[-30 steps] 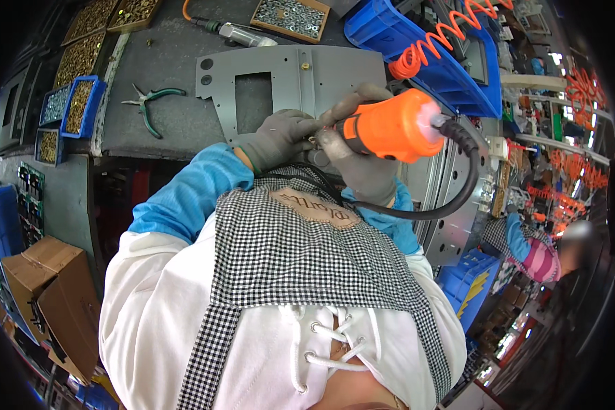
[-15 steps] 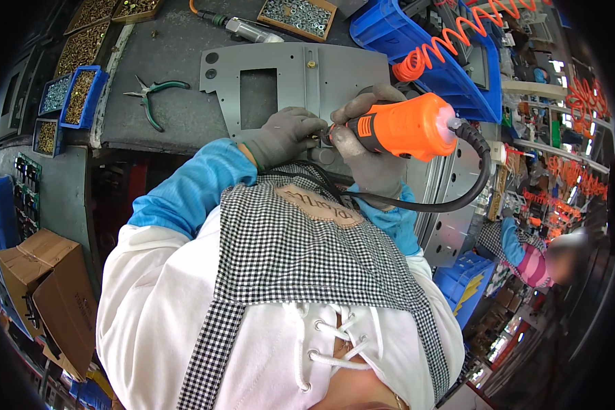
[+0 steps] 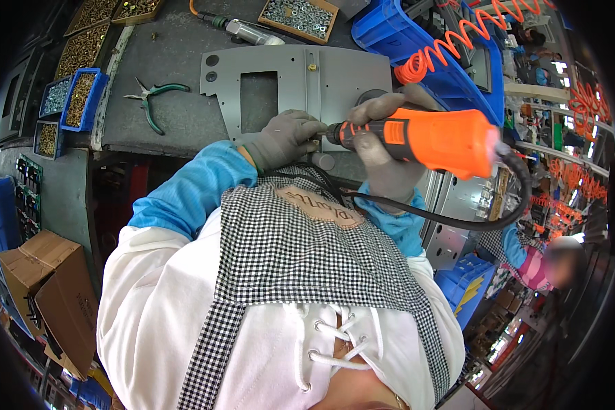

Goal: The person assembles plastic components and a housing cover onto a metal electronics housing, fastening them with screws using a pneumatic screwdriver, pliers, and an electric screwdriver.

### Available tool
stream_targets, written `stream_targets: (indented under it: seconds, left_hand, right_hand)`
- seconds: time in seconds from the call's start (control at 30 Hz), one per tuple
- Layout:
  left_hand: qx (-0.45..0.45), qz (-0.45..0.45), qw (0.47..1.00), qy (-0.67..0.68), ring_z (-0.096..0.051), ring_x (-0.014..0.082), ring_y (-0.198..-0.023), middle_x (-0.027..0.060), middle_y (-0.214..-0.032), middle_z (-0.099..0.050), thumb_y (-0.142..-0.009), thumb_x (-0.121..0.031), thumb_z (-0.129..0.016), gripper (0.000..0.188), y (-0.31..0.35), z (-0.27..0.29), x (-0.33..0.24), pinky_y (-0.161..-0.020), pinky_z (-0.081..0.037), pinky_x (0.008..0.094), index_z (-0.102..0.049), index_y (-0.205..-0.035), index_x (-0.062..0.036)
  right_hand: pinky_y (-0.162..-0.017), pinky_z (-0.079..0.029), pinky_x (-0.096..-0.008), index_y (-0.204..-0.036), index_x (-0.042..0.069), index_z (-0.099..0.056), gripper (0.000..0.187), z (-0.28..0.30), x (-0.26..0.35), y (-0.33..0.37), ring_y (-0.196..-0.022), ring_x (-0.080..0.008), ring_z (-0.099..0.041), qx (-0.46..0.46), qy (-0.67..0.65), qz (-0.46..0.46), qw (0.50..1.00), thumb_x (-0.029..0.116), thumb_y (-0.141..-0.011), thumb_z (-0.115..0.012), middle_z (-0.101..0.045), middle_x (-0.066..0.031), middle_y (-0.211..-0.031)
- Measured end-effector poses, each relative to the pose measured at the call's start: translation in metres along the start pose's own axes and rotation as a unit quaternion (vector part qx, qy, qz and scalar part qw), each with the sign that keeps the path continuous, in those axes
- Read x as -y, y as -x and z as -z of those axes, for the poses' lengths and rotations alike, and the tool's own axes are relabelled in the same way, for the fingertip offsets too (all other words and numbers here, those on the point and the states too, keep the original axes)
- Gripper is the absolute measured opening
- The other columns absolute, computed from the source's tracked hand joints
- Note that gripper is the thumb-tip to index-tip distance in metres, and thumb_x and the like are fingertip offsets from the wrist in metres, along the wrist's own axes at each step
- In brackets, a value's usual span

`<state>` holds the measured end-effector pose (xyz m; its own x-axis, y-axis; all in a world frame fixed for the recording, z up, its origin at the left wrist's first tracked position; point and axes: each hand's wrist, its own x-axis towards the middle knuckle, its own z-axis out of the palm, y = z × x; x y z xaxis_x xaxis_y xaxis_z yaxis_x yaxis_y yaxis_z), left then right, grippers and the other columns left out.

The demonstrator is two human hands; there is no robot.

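My right hand (image 3: pixel 384 154), in a grey glove, is wrapped round an orange and black electric screwdriver (image 3: pixel 439 142) held on its side, its nose pointing left. The nose ends close beside the fingertips of my gloved left hand (image 3: pixel 285 139). Those fingers are pinched together at the near edge of a grey metal plate (image 3: pixel 219 87) with a rectangular cutout; what they hold is too small or hidden to make out. A brass-coloured fitting (image 3: pixel 313 67) sits near the plate's far edge. A black cord (image 3: pixel 458 222) curves from the screwdriver's rear back toward my apron.
Green-handled pliers (image 3: pixel 150 102) lie left of the plate. Several bins of screws, including a blue bin (image 3: pixel 101 102), stand at the far left. Behind the plate are a box of nuts (image 3: pixel 297 19), an air tool (image 3: pixel 253 31) and a large blue crate (image 3: pixel 383 34). An orange coiled hose (image 3: pixel 417 65) hangs by it.
My right hand and the screwdriver have shifted to the right and swung more level, the rear end dropping toward me. The left hand stays nearly still at the plate's near edge.
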<state>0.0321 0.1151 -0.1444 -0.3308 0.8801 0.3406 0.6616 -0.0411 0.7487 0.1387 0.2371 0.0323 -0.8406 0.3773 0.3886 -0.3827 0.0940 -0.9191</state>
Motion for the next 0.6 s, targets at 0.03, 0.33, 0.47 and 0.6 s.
stream_targets:
  seconds: [0.03,0.33,0.47,0.6]
  left_hand:
    - [0.0,-0.003,1.0,0.0,-0.065,0.0305,-0.114,0.0088,-0.116,-0.07,-0.082,-0.021,-0.079,0.05,-0.002,0.003,-0.003,-0.101,-0.051,0.0448,-0.064,-0.129,-0.0132]
    - [-0.102,0.116,0.98,-0.125,-0.047,0.037,-0.14,0.0148,-0.144,-0.055,-0.073,-0.035,-0.086,0.082,-0.005,0.015,0.0,-0.114,-0.041,0.048,-0.052,-0.143,-0.0105]
    - [-0.014,0.126,0.977,-0.174,-0.035,0.0373,-0.148,0.0121,-0.154,-0.045,-0.071,-0.05,-0.084,0.088,-0.007,0.013,0.004,-0.119,-0.032,0.0526,-0.051,-0.143,-0.0138]
    - [-0.005,0.131,0.978,-0.164,-0.035,0.0365,-0.148,0.0111,-0.154,-0.044,-0.067,-0.056,-0.084,0.092,-0.007,0.016,0.005,-0.119,-0.032,0.0533,-0.052,-0.142,-0.0144]
  right_hand:
    - [-0.085,-0.058,-0.0468,-0.144,0.007,-0.042,0.072,-0.001,0.002,-0.005,-0.094,-0.0225,-0.067,-0.028,0.001,0.008,1.0,-0.008,-0.079,-0.071,-0.064,-0.0079,-0.107]
    - [-0.068,-0.056,-0.0284,-0.117,-0.002,-0.054,0.045,-0.017,-0.02,-0.085,-0.071,-0.0129,-0.066,-0.161,0.139,0.113,0.971,-0.008,-0.077,-0.073,-0.069,-0.0073,-0.085]
    - [-0.06,-0.054,-0.0266,-0.094,0.0,-0.062,0.02,-0.024,-0.038,-0.105,-0.06,-0.0127,-0.063,-0.146,0.156,0.076,0.974,0.0,-0.079,-0.074,-0.066,-0.0044,-0.073]
    - [-0.061,-0.054,-0.0266,-0.091,0.002,-0.061,0.019,-0.026,-0.054,-0.109,-0.061,-0.0127,-0.063,-0.149,0.178,0.06,0.971,0.0,-0.078,-0.074,-0.065,-0.0036,-0.073]
